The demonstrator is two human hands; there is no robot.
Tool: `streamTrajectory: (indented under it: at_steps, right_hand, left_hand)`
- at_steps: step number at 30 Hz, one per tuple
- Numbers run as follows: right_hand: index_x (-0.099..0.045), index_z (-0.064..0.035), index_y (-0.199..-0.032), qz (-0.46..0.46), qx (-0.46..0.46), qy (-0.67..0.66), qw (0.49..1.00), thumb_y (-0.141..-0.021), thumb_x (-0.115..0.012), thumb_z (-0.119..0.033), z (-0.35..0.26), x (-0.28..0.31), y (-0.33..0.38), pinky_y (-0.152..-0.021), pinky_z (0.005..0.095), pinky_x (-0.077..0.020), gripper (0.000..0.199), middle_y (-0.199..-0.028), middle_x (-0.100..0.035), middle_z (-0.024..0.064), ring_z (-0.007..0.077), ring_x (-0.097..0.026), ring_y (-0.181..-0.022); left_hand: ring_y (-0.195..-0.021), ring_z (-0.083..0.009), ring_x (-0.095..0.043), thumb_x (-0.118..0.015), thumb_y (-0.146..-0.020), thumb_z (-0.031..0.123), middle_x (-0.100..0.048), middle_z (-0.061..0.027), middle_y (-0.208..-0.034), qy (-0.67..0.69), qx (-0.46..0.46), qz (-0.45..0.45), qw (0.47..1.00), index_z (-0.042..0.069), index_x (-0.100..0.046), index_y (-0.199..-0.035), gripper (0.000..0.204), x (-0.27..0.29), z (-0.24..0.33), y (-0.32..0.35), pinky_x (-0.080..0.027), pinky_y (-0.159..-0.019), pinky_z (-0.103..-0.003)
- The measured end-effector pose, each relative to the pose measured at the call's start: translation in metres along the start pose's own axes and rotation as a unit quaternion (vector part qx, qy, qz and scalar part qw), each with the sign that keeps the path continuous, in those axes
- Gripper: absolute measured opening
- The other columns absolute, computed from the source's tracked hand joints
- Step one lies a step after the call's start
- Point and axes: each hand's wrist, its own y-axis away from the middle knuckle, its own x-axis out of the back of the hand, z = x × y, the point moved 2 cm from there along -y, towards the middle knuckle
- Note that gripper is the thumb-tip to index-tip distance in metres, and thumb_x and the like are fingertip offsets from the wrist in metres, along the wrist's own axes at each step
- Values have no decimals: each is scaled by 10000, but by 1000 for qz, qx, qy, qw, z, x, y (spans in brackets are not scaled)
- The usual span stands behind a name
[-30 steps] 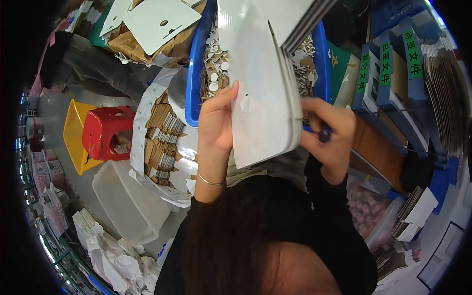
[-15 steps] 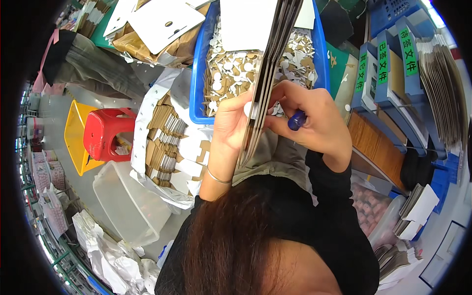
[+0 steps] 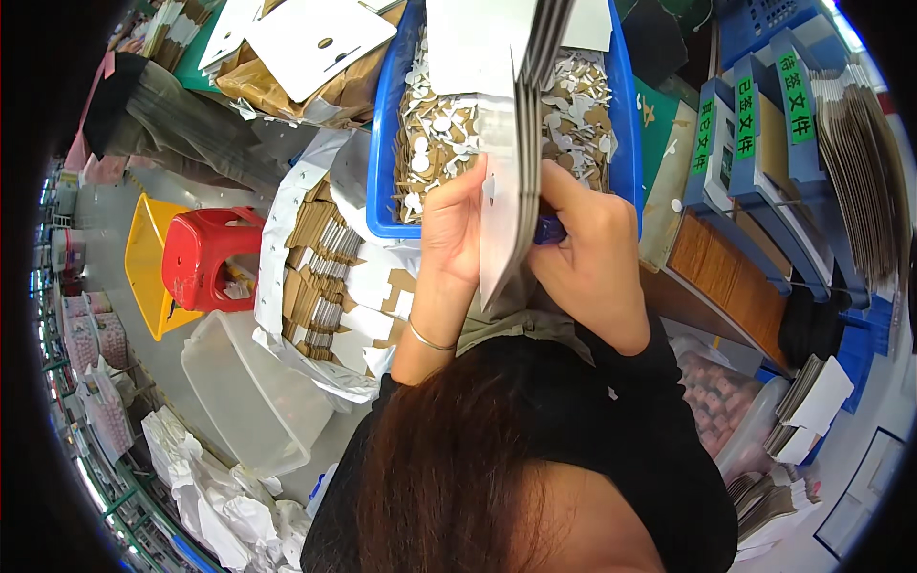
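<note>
Between my hands stands a stack of white cardboard sheets (image 3: 503,205), nearly on edge, with its pale face turned partly up. My left hand (image 3: 451,229) grips its left side, thumb near a small cut-out. On the other side, my right hand (image 3: 597,258) is closed round a dark blue, rounded handle (image 3: 549,229), close against the stack; the rest of that tool is hidden. Beneath and beyond is a blue bin (image 3: 384,153) full of small white and brown cardboard scraps (image 3: 444,134).
Larger white sheets (image 3: 320,48) lie back left. A lined container (image 3: 279,258) of packed cardboard pieces stands left, near a red stool (image 3: 210,260), yellow bin (image 3: 143,272) and clear tub (image 3: 253,392). Blue file holders (image 3: 755,172) stand on the right over a wooden surface (image 3: 731,286).
The sheet stack has turned from edge-on to show more of its pale face. My right hand has moved left, closer to the stack. A round white piece by my left thumb is no longer visible.
</note>
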Motion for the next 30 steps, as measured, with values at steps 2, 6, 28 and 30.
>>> streamTrajectory:
  at_steps: [2, 6, 28, 30]
  right_hand:
    - [-532, -51, -795, 29, -20, -18, 999, -705, -596, -85, 1, -1, 0, -422, 323, -359, 115, -516, -519, 67, 251, -438, -390]
    - [-524, -56, -783, 57, -45, -29, 997, -713, -587, -79, -2, 15, 12, -415, 330, -350, 96, -500, -497, 69, 251, -412, -377]
    - [-587, -35, -711, -32, -141, 177, 974, -666, -534, -55, 58, 29, 11, -462, 333, -361, 72, -607, -578, 116, 277, -475, -474]
    - [-581, -25, -696, -11, -134, 162, 978, -669, -520, -47, 52, 42, 25, -460, 308, -347, 70, -585, -568, 98, 244, -470, -476]
  left_hand:
    - [-777, -181, -596, -492, -833, 55, -574, -132, -984, 32, 4, -24, 999, -28, -485, -1086, 266, -2, 3, -5, -496, -645, -263]
    - [-736, -162, -580, -510, -809, 46, -548, -106, -960, 100, 10, -72, 992, -16, -486, -1057, 257, -4, 7, -14, -481, -591, -243]
    - [-803, -242, -584, -631, -765, 96, -533, -157, -917, -448, -192, 147, 861, -28, -425, -1055, 376, -40, 41, -14, -486, -685, -283]
    - [-802, -251, -580, -632, -761, 92, -537, -187, -928, -541, -217, 144, 800, -36, -416, -1076, 403, -39, 36, -19, -489, -695, -299]
